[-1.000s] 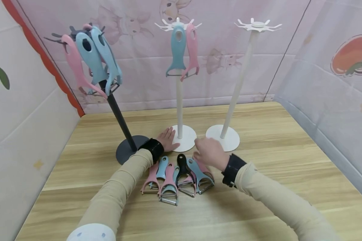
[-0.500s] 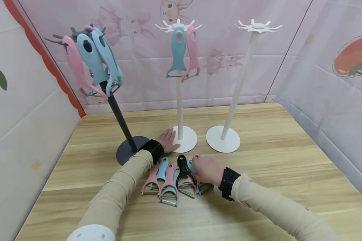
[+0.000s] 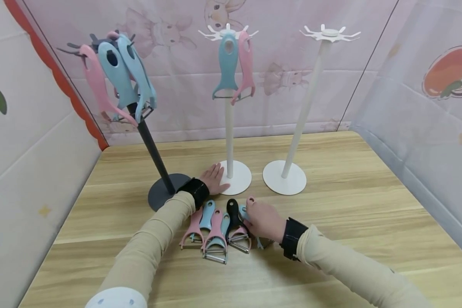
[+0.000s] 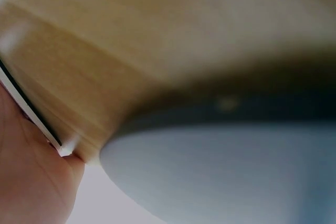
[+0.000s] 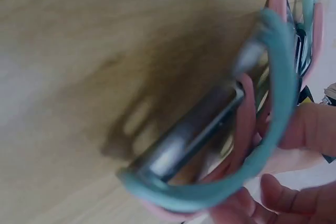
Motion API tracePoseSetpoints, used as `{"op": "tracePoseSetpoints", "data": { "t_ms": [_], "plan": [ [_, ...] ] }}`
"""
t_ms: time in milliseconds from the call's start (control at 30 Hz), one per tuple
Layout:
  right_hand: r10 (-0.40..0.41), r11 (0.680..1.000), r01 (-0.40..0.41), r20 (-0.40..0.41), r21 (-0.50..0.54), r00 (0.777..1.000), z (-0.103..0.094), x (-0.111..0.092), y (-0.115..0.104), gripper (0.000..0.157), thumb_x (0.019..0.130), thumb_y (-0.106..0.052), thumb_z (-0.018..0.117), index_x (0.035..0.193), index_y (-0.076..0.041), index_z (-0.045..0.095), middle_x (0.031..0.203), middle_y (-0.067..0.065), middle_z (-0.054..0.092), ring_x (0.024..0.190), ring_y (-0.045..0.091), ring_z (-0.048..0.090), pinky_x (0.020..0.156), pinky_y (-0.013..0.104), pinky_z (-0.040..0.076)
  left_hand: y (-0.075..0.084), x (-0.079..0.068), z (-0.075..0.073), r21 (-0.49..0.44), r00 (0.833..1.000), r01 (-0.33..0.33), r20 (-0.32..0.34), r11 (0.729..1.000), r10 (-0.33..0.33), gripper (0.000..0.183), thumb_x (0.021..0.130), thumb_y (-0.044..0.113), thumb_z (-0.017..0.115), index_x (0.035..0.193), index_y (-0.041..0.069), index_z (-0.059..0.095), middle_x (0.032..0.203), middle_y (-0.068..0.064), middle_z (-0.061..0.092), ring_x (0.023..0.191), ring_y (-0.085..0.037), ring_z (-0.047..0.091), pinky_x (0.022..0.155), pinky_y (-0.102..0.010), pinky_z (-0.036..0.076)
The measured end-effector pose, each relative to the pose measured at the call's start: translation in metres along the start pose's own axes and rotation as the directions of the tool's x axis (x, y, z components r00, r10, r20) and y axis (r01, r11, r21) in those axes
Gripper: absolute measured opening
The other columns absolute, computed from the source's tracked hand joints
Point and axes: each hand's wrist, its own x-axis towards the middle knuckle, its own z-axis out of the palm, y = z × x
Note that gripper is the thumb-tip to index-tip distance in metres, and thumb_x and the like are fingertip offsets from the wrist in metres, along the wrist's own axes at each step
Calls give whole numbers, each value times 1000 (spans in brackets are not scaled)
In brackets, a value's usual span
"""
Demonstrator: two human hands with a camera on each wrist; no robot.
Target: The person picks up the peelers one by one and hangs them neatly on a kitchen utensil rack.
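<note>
Text and labels: none could be read across the desk [image 3: 354,188], out to its far corners | Brands and numbers: none were legible | Signs: none were made out

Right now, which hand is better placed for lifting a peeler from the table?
The right hand, I think: it grips a blue peeler, while the left hand rests on the white base of the middle stand.
</note>
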Motion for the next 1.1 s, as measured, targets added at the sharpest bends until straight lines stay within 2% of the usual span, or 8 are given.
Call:
{"op": "tracePoseSetpoints", "data": {
  "t_ms": [233,367,467,600,700,800,933,1100],
  "plan": [
    [-25,998,31,-94,62,995,4,0,5,28,79,-18,70,88,0,51,59,0,43,46,14,41,40,28,38,-1,1,-1,3,1000,6,-3,1000,-6,76,96,48,33,146,-1,6,152,-19,0,140,-30,-1,111,-41,9],
    [-40,994,49,-95,94,995,-2,0,8,28,78,-17,72,88,-1,53,60,1,47,49,13,44,43,27,39,-1,0,0,-5,1000,2,-18,1000,-2,76,95,47,34,146,-2,7,152,-20,1,140,-31,0,111,-42,10],
    [-15,993,27,-104,119,994,-10,1,10,23,76,-14,73,86,-3,56,65,1,52,55,13,47,48,27,42,-1,0,1,-5,1000,-4,-30,1000,4,76,95,47,35,146,-3,8,152,-21,2,140,-32,2,111,-43,11],
    [52,988,-21,-204,153,977,-27,3,17,18,75,-15,73,77,-8,56,65,1,53,55,14,48,47,28,40,-1,0,2,8,1000,1,-29,1000,-1,76,95,48,33,146,-1,8,152,-20,2,140,-31,1,111,-42,11],
    [94,975,-25,-310,219,946,-42,4,24,16,74,-13,71,75,-8,56,64,1,54,52,13,47,44,26,38,-1,0,1,4,1000,7,-23,1000,-7,75,96,48,34,147,-1,8,152,-19,1,140,-31,1,111,-42,11],
    [129,951,6,-414,309,901,-57,6,33,13,73,-6,68,76,-6,56,70,4,60,56,14,53,44,24,41,1,-1,-1,-5,1000,11,-13,1000,-11,75,96,48,34,146,-1,8,152,-19,1,140,-31,1,111,-43,10],
    [188,909,63,-541,412,820,-81,11,40,11,76,-2,65,83,0,57,80,15,66,67,24,63,54,33,50,2,-2,-3,-7,1000,17,2,1000,-17,75,96,47,34,147,-1,7,153,-19,0,140,-30,-1,111,-43,10],
    [284,838,144,-647,526,708,-117,24,47,14,79,-1,63,91,6,58,87,20,65,78,31,64,68,42,50,2,-2,-1,-1,1000,16,-6,1000,-16,75,96,48,33,147,-1,7,153,-18,0,140,-30,-1,111,-42,9]
  ]
}}
